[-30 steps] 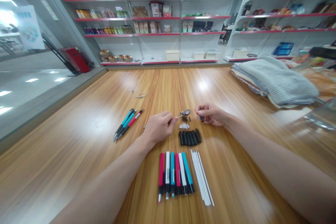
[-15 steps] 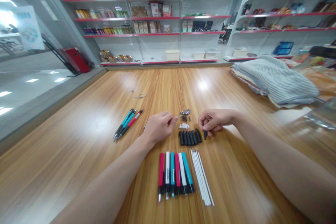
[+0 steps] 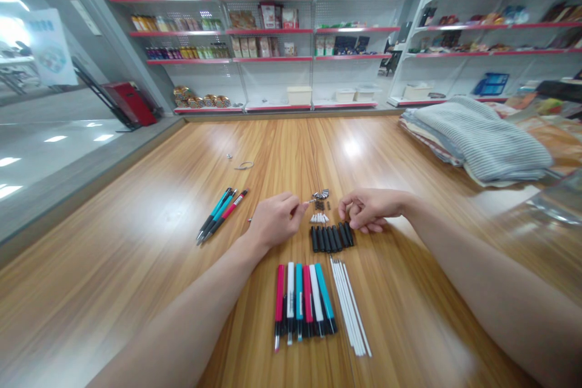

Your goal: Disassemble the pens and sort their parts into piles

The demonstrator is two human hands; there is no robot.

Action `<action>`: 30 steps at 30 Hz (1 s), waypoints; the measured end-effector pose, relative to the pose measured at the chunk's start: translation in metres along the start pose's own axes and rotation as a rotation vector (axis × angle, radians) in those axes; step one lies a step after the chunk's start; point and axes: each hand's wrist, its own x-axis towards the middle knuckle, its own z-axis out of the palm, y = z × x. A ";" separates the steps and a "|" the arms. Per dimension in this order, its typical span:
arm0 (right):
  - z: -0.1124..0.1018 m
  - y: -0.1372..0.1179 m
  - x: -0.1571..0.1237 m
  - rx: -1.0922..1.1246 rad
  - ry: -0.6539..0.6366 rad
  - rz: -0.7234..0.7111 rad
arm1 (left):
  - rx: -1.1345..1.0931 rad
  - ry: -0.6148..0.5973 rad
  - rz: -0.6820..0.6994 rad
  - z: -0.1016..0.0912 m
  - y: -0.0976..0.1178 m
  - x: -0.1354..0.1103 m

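My left hand (image 3: pixel 279 218) rests on the table, thumb and forefinger pinched around a small piece too tiny to make out. Beside its fingertips lie small silver metal pen tips (image 3: pixel 324 194), dark springs (image 3: pixel 319 205) and short white plastic pieces (image 3: pixel 319 218). My right hand (image 3: pixel 367 209) hovers at the right end of a row of black pen grips (image 3: pixel 328 239), fingers apart and loosely bent. Its thumb is at the top of the last grip (image 3: pixel 348 234). Nearer me are pink, white and blue pen barrels (image 3: pixel 299 300) and a bundle of white refills (image 3: pixel 350 309).
Three assembled pens (image 3: pixel 222 215) lie to the left. Farther back are a thin ring-shaped strip (image 3: pixel 244 165) and a tiny object (image 3: pixel 229 156). Folded striped cloths (image 3: pixel 482 139) and a clear container (image 3: pixel 561 197) stand at the right. Stocked shelves (image 3: pixel 268 30) line the back.
My right hand has set a black grip against the right end of the row and loosened its fingers, shifting slightly left. My left hand has stayed put.
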 end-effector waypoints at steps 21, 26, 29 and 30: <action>0.004 -0.008 -0.002 -0.205 0.066 0.169 | -0.008 -0.002 -0.006 0.002 -0.002 0.001; 0.003 -0.010 -0.006 -0.469 0.159 0.385 | -0.001 0.005 0.002 0.002 -0.002 0.001; 0.008 -0.015 -0.010 -0.521 0.148 0.380 | 0.001 0.014 -0.001 0.003 -0.003 0.000; 0.010 -0.018 -0.012 -0.530 0.146 0.352 | -0.002 0.012 -0.002 0.003 -0.003 0.000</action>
